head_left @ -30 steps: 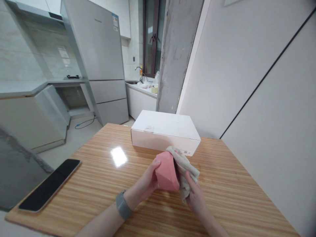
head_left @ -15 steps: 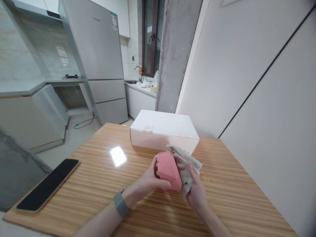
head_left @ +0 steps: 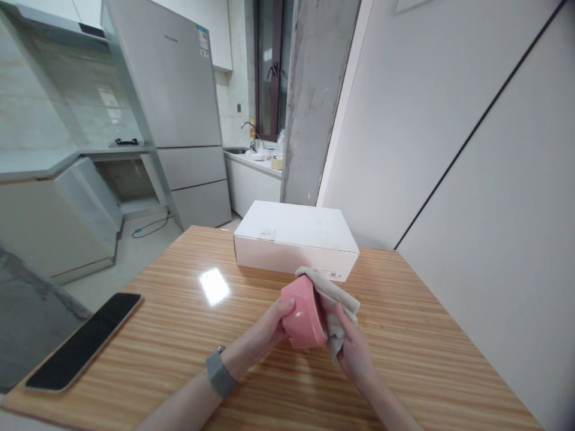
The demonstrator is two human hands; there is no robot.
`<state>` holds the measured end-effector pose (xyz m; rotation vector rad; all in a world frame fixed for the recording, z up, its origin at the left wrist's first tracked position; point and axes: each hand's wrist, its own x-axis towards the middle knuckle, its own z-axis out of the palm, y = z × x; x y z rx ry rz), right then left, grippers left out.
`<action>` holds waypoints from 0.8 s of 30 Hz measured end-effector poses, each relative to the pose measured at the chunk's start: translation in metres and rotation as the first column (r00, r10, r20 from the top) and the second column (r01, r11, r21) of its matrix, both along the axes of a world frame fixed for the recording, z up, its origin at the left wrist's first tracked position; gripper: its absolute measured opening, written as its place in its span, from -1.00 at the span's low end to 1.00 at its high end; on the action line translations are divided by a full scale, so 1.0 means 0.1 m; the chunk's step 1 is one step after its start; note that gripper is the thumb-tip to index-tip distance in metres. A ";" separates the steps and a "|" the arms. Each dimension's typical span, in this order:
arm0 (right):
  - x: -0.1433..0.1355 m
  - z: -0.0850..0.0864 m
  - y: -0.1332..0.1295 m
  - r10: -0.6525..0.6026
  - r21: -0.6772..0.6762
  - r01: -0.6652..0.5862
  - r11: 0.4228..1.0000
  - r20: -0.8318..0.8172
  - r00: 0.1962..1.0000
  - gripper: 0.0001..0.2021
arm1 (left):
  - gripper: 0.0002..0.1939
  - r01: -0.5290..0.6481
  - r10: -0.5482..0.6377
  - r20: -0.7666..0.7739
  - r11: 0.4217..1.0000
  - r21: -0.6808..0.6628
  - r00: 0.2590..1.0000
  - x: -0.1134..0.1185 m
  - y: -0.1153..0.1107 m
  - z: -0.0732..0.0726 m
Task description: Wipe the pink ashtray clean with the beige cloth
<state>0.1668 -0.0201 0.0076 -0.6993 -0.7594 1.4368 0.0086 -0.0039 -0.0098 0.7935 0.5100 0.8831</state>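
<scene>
A pink faceted container (head_left: 300, 316) is held tilted above the table, its opening turned toward the right. My left hand (head_left: 275, 323) grips its left side, thumb on the outer wall; a grey band is on that wrist. In my right hand (head_left: 353, 347) is a light grey cloth (head_left: 335, 299), which lies against the rim and covers part of the opening. The right hand's fingertips are partly hidden by the cloth, and the inside of the container is mostly out of sight.
A closed white box (head_left: 296, 230) sits behind the hands on the wood-grain table (head_left: 179, 335). At the table's left edge lies a black flat device (head_left: 85, 341). Beyond are a fridge (head_left: 179, 90), a sink counter and a white wall on the right.
The pink container has been turned in my left hand, so its opening now faces the cloth. The left thumb has moved up its wall. Cloth and right hand have shifted slightly left.
</scene>
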 end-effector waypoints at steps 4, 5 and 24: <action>0.02 -0.03 -0.02 0.023 0.061 -0.027 0.998 0.073 0.997 -0.70 | -0.37 -0.027 0.026 -0.058 1.000 -0.016 0.998 -0.02 -0.01 0.05; 0.03 -0.03 -0.02 0.030 0.066 -0.036 0.997 0.092 0.995 -0.68 | -0.37 -0.026 0.023 -0.077 0.999 -0.033 0.997 -0.02 -0.01 0.05; -0.01 0.13 -0.02 0.018 -0.063 -0.021 0.998 -0.047 0.999 -0.73 | -0.34 -0.006 0.017 -0.230 0.999 0.047 0.973 -0.02 -0.06 0.06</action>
